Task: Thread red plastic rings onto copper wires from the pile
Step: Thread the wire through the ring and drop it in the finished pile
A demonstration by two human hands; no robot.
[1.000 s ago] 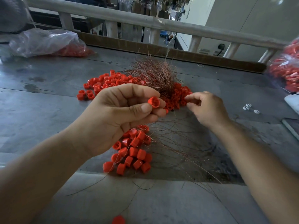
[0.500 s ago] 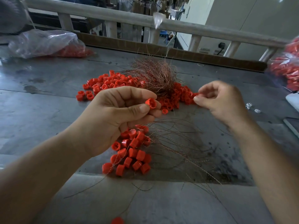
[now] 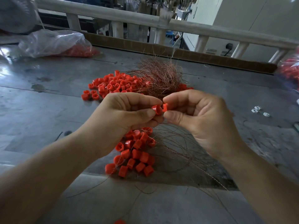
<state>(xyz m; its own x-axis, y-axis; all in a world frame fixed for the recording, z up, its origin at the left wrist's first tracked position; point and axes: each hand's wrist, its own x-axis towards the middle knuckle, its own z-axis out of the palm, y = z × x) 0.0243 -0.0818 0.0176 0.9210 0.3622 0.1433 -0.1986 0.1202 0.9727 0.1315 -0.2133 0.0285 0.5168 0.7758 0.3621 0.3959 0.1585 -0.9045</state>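
Observation:
My left hand [image 3: 123, 117] pinches a red plastic ring [image 3: 156, 109] between thumb and fingers, above the grey table [image 3: 40, 110]. My right hand [image 3: 200, 118] meets it fingertip to fingertip and pinches a second red piece [image 3: 165, 107] against the ring; any wire held there is too thin to see. Behind the hands lies a bushy pile of copper wires [image 3: 158, 76] beside a heap of loose red rings [image 3: 113, 84]. Below the hands sits a cluster of red rings [image 3: 135, 154] with thin wires [image 3: 181, 147] running through it.
A clear plastic bag with red rings [image 3: 55, 42] lies at the back left, another bag of red parts [image 3: 289, 70] at the right edge. Small white pieces [image 3: 258, 110] lie on the right. A white railing [image 3: 145, 18] and brown board [image 3: 194, 55] bound the far side.
My right hand moved left from beside the far ring heap and now meets my left hand's fingertips at the ring. My left hand kept holding the ring.

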